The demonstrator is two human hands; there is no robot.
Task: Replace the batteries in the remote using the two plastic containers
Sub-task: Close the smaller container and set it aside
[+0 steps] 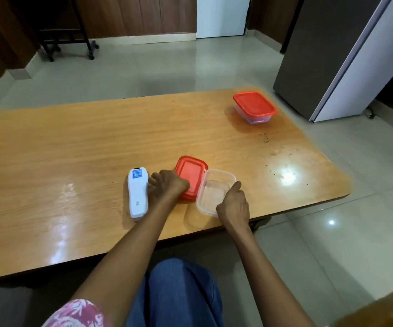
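Note:
A white remote lies face down on the wooden table, with its label side up. My left hand rests just right of it with the fingers curled down, and its back covers the near left corner of a loose red lid. Anything under the fingers is hidden. An open clear plastic container stands against the lid's right side and looks empty. My right hand holds its near right rim, thumb along the edge. A second clear container with a red lid on it stands at the far right.
The table's right edge and rounded corner lie close to the containers, and small dark specks dot the top there. A grey and white fridge stands beyond the far right corner. My lap in blue fabric is below the near edge.

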